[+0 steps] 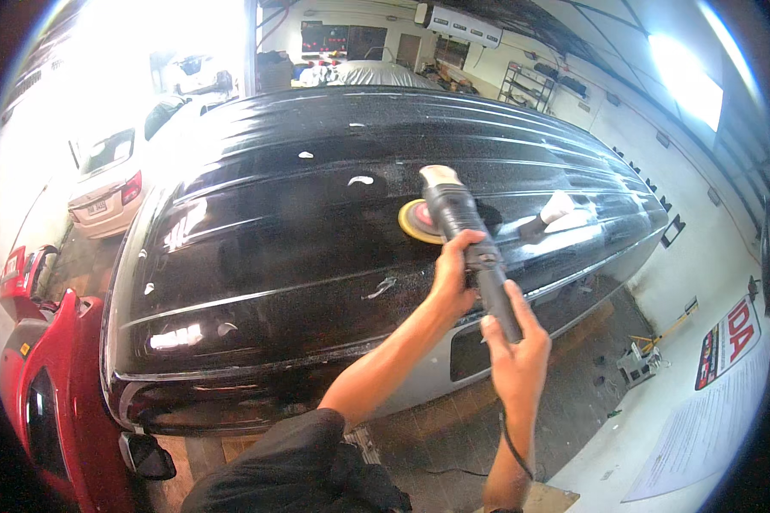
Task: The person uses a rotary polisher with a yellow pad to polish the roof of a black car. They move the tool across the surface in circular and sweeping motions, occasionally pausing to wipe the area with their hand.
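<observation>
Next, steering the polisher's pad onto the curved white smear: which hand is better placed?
Probably the left hand: it grips the polisher closer to the yellow pad and lies nearer the curved white smear. The right hand is farther back, on the rear handle.

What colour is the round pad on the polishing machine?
The round pad is yellow around its edge, seen in the head view.

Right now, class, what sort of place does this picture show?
Probably a vehicle workshop: a handheld polisher over a black ribbed vehicle roof, and a white car parked nearby.
</observation>
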The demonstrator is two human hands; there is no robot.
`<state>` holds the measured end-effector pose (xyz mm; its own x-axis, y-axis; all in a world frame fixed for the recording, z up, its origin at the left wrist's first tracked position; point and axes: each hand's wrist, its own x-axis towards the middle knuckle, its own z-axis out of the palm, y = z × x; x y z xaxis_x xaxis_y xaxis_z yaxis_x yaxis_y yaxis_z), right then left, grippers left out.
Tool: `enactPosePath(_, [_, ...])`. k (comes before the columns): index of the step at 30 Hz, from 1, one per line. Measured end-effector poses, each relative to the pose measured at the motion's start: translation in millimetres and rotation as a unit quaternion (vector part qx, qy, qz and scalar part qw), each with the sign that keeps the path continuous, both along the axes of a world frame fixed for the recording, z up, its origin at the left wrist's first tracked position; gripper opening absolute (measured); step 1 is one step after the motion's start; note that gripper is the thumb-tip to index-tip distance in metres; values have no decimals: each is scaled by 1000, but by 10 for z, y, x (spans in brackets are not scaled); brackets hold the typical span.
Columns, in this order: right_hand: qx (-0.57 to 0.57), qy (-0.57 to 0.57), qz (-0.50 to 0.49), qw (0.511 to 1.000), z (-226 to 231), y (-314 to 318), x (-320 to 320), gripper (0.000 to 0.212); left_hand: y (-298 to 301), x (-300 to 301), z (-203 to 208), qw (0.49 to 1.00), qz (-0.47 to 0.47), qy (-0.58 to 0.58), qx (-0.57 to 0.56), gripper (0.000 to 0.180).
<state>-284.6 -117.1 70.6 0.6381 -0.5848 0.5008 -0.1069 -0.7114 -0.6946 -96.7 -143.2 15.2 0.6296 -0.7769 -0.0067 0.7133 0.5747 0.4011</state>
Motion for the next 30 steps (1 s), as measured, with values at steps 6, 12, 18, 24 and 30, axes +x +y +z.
enactPosePath(6, [90, 14, -55, 994, -81, -31, -309, 57, -176, -420, 65, 997, -27, 29, 63, 35])
enactPosePath(12, [25, -33, 74, 996, -819, 258, -279, 65, 653, -322, -373, 983, 96, -41, 149, 36])
enactPosePath(18, [184, 25, 291, 939, -730, 905, 44, 67, 2050, -171, -341, 961, 243, -13, 130, 41])
enactPosePath(24, [148, 49, 333, 930, -600, 950, 5, 64, 2327, -351, -285, 947, 313, -5, 78, 38])
enactPosePath(30, [21, 4, 193, 981, -628, 729, -487, 64, 1640, -593, -287, 985, 148, -4, 90, 42])
